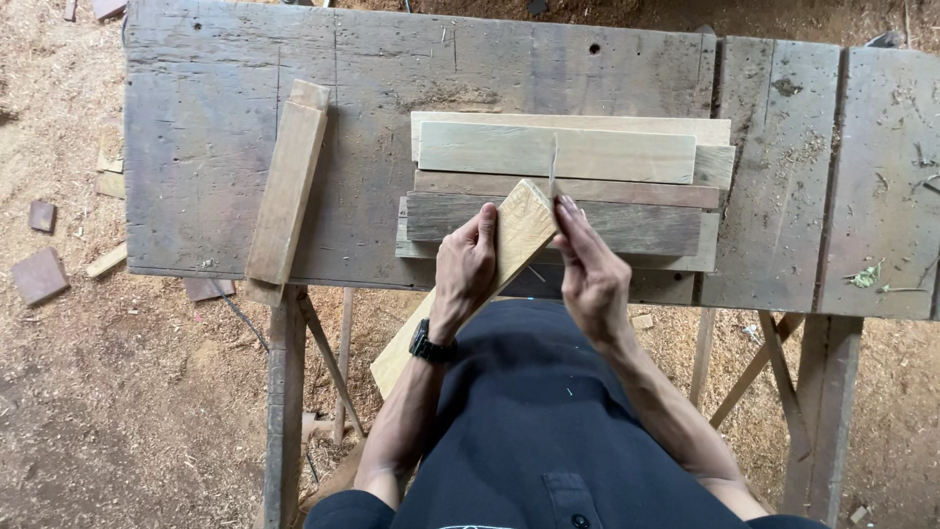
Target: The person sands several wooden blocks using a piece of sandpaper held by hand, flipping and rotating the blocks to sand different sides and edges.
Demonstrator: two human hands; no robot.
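My left hand (pixel 466 266) grips a pale wooden plank (pixel 519 227) that slants from near my waist up to the bench edge. My right hand (pixel 586 266) pinches a thin light splinter (pixel 553 165) that stands up from the plank's upper end. A black watch sits on my left wrist. Just beyond my hands lies a stack of several flat boards (pixel 578 157), pale ones on top of grey weathered ones.
An old grey workbench (pixel 215 127) on wooden legs carries the stack. A long light-brown plank (pixel 287 191) lies on its left part, overhanging the front edge. Sawdust and small wood offcuts (pixel 39 276) cover the ground to the left.
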